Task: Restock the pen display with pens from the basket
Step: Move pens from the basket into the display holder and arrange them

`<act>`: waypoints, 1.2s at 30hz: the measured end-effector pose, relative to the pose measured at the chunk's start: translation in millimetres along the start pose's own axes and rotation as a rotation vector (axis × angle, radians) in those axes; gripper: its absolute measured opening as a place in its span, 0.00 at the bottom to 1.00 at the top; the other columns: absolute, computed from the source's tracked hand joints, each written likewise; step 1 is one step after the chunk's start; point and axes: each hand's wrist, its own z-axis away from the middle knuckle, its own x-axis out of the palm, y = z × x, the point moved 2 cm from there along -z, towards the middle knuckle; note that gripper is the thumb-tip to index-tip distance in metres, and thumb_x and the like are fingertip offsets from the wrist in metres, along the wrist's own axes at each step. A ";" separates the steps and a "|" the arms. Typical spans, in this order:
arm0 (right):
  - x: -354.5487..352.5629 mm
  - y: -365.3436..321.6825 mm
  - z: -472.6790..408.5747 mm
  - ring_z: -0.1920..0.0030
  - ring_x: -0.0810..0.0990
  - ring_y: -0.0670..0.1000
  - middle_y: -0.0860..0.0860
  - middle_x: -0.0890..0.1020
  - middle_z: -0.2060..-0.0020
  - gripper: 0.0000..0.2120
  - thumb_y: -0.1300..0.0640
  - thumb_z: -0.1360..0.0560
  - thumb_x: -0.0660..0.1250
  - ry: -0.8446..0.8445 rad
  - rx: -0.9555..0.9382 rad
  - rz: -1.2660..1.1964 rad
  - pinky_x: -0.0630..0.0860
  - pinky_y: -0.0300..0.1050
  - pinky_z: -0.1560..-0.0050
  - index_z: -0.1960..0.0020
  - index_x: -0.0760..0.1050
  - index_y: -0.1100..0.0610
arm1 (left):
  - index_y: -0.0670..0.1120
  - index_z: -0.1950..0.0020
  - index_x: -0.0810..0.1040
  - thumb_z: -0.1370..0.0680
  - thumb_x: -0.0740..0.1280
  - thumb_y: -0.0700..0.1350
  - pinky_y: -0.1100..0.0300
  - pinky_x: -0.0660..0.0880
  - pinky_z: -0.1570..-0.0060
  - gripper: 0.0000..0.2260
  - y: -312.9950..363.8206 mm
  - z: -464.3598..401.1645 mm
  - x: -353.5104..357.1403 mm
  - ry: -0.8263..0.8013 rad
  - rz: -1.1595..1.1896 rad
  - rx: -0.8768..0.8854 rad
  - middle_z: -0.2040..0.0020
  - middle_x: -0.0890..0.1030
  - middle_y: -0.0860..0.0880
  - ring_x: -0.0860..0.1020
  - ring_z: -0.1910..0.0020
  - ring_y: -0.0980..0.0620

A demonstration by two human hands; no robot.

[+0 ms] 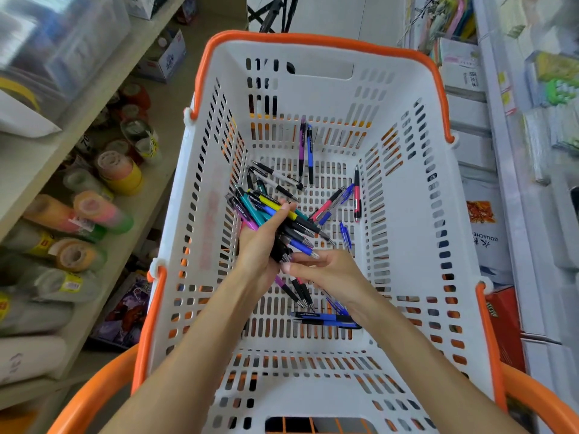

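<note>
The left hand (260,245) was curled around a bundle of pens (272,211), gripping them near the middle so that yellow, teal, blue and purple barrels fanned up and to the left while their black tips pointed down to the right. The right hand (326,270) reached in from the right, its fingers bent and touching the tip end of the same bundle just beside the left hand; whether it actually pinched a pen there could not be told. Both hands worked low inside the white basket (416,233) with the orange rim. Loose pens lay scattered on the slotted basket floor: a purple pen (301,148) and a blue pen (310,155) side by side against the far wall, a red pen (357,195) by the right wall, black-and-white pens (275,177) just beyond the bundle, and two dark blue pens (326,319) under the right wrist. To the left of the basket, shelves (103,79) held rolls of tape (119,170) in several colours. To the right stood white racks of packaged stationery (554,83), blurred.
</note>
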 end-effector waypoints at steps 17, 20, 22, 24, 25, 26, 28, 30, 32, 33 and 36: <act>-4.0 -6.7 4.8 0.69 0.76 0.42 0.49 0.86 0.64 0.05 0.55 0.27 0.72 0.049 -0.138 -0.009 0.73 0.30 0.65 0.52 0.83 0.50 | 0.39 0.38 0.78 0.23 0.69 0.43 0.56 0.80 0.47 0.15 16.6 -3.0 -5.4 0.010 0.055 0.044 0.44 0.83 0.44 0.81 0.44 0.48; -9.6 -8.5 4.6 0.68 0.76 0.44 0.54 0.85 0.60 0.03 0.53 0.29 0.73 -0.012 -0.075 0.019 0.74 0.34 0.64 0.55 0.83 0.49 | 0.40 0.41 0.80 0.24 0.69 0.42 0.59 0.81 0.53 0.13 16.8 -2.1 -4.9 0.001 0.049 0.036 0.48 0.84 0.46 0.82 0.48 0.50; -9.2 -7.3 4.2 0.67 0.77 0.44 0.56 0.85 0.56 0.06 0.51 0.30 0.74 -0.031 -0.059 0.018 0.74 0.37 0.63 0.53 0.83 0.49 | 0.41 0.42 0.80 0.24 0.69 0.42 0.61 0.80 0.57 0.11 16.1 -2.0 -3.3 -0.028 0.062 0.027 0.50 0.85 0.47 0.83 0.50 0.51; -8.9 -8.2 4.2 0.67 0.77 0.43 0.55 0.85 0.56 0.07 0.50 0.29 0.73 -0.032 -0.078 0.017 0.74 0.36 0.63 0.53 0.83 0.50 | 0.44 0.43 0.80 0.24 0.69 0.42 0.60 0.80 0.57 0.10 16.2 -1.7 -2.8 -0.064 0.083 0.015 0.50 0.85 0.47 0.83 0.50 0.51; -10.9 -9.5 3.9 0.67 0.77 0.44 0.55 0.85 0.56 0.07 0.50 0.28 0.72 -0.037 -0.088 0.025 0.74 0.36 0.63 0.54 0.84 0.51 | 0.44 0.43 0.80 0.24 0.69 0.42 0.59 0.80 0.58 0.10 16.5 -1.6 -2.6 -0.070 0.087 0.012 0.49 0.85 0.47 0.83 0.49 0.51; -14.3 -11.6 3.7 0.66 0.77 0.44 0.54 0.85 0.57 0.07 0.50 0.28 0.71 -0.055 -0.088 0.033 0.74 0.36 0.62 0.54 0.84 0.52 | 0.43 0.42 0.79 0.23 0.68 0.42 0.59 0.80 0.59 0.11 17.2 -1.3 -2.3 -0.072 0.092 0.013 0.49 0.85 0.46 0.83 0.50 0.51; -21.9 -15.4 4.8 0.62 0.81 0.45 0.51 0.86 0.56 0.09 0.51 0.28 0.71 -0.120 -0.056 0.027 0.77 0.35 0.59 0.52 0.84 0.54 | 0.41 0.39 0.78 0.23 0.68 0.41 0.59 0.80 0.61 0.13 16.8 -1.0 -1.5 -0.083 0.100 0.009 0.49 0.84 0.46 0.82 0.50 0.50; -23.9 -15.0 5.4 0.57 0.84 0.47 0.51 0.86 0.56 0.13 0.54 0.30 0.73 -0.165 -0.020 -0.004 0.78 0.34 0.57 0.47 0.82 0.57 | 0.41 0.38 0.77 0.23 0.67 0.41 0.60 0.80 0.61 0.13 15.9 0.4 0.4 -0.101 0.114 -0.002 0.50 0.84 0.46 0.82 0.51 0.50; -20.1 -13.7 5.3 0.58 0.85 0.47 0.52 0.86 0.58 0.16 0.55 0.30 0.74 -0.144 -0.027 -0.015 0.79 0.35 0.57 0.45 0.80 0.60 | 0.42 0.39 0.77 0.23 0.67 0.40 0.60 0.80 0.61 0.12 14.1 1.5 1.6 -0.114 0.133 -0.001 0.51 0.85 0.47 0.83 0.52 0.51; -17.8 -13.4 5.2 0.60 0.84 0.47 0.52 0.86 0.59 0.15 0.55 0.30 0.74 -0.124 -0.044 -0.017 0.79 0.36 0.57 0.46 0.81 0.60 | 0.42 0.39 0.78 0.23 0.67 0.40 0.60 0.80 0.61 0.12 13.2 2.0 2.1 -0.122 0.130 0.003 0.52 0.85 0.47 0.83 0.52 0.51; -16.8 -14.9 5.1 0.62 0.83 0.45 0.52 0.86 0.61 0.09 0.56 0.31 0.74 -0.099 -0.066 -0.029 0.80 0.36 0.54 0.52 0.83 0.57 | 0.42 0.43 0.79 0.22 0.66 0.41 0.62 0.79 0.64 0.08 14.5 2.3 1.1 -0.126 0.129 -0.003 0.54 0.85 0.48 0.83 0.56 0.53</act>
